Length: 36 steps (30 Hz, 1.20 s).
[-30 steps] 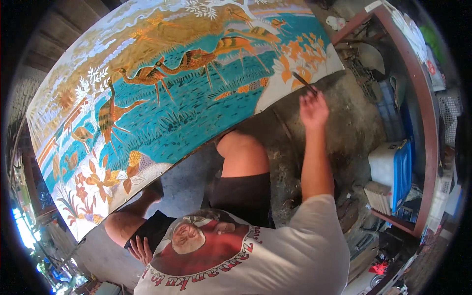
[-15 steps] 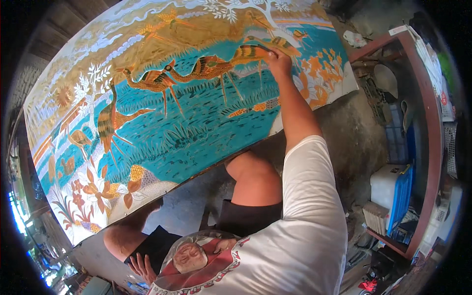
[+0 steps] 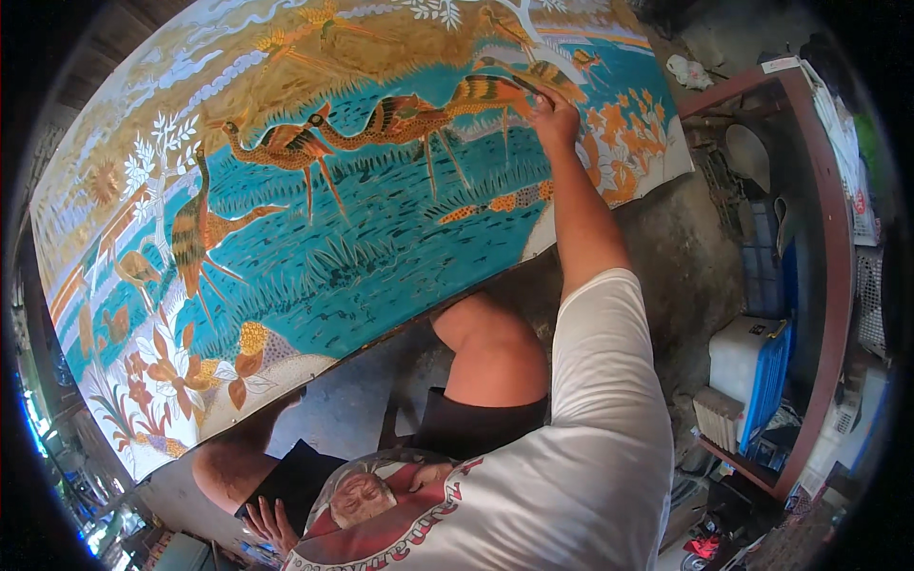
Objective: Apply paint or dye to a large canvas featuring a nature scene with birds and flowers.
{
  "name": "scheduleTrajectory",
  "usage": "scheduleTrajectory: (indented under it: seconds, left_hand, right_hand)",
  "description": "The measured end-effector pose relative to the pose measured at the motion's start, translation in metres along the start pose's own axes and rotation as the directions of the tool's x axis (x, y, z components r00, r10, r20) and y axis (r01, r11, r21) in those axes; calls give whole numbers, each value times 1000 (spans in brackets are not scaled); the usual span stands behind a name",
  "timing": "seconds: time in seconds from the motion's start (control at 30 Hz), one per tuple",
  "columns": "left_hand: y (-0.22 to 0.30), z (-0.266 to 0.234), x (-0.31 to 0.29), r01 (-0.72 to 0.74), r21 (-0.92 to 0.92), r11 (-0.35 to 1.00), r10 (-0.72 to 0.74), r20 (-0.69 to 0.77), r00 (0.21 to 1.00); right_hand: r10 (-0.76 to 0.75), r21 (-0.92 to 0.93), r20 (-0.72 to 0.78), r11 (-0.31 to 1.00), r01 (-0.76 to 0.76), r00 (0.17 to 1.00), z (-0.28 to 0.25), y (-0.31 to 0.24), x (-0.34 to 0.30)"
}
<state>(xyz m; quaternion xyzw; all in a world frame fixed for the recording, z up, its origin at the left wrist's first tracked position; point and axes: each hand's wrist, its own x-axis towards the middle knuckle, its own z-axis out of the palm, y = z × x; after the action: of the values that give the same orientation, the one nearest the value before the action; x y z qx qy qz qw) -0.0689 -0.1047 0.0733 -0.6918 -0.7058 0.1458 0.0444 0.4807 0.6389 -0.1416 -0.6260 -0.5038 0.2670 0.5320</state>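
Note:
A large painted canvas (image 3: 400, 276) lies tilted across my view, showing long-necked brown and orange birds, teal water and white leaves. My right hand (image 3: 557, 119) reaches to its upper right and grips a thin, dark-handled paintbrush (image 3: 535, 89). The brush slants up and left over the back of the rightmost large painted bird (image 3: 486, 92); whether its tip touches the surface is too small to tell. My left hand (image 3: 270, 526) rests against my thigh by the dark shorts (image 3: 300, 481), fingers spread and holding nothing.
At the right stands a reddish-brown frame (image 3: 843, 247) around shelving. Beside it are a white container (image 3: 743, 354) and a blue plastic piece (image 3: 767, 390). My bent knee (image 3: 481, 333) is just below the canvas's lower edge. A crumpled white bag (image 3: 687, 71) lies past the canvas's right corner.
My right hand has shifted a little right and down with the paintbrush, along the painted bird's back. The view has turned slightly. My left hand stays at my thigh.

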Motion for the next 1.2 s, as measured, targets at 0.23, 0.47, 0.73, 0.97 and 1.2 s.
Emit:
scheduleTrajectory:
  seconds: [0.23,0.47,0.73,0.97,1.2]
  left_hand:
    - [7,-11,8,19,-6,1000,-19,3,1000]
    - [5,-4,6,7,-7,1000,-7,-11,1000]
    - [-6,10,-7,-10,31,999,10,-2,1000]
    - [0,14,-6,18,-8,1000,-18,-72,997]
    - [-9,30,-15,-5,33,999,8,-108,994]
  right_hand:
    - [-66,-404,64,911,87,996,-4,-5,-7]
    - [32,-215,-43,976,-40,999,-23,-5,8]
    - [74,-259,-9,963,-74,997,-15,-9,-5]
    - [89,-116,-54,989,-95,995,-21,-3,-3]
    - [97,-117,-19,988,-99,995,-20,1,-4]
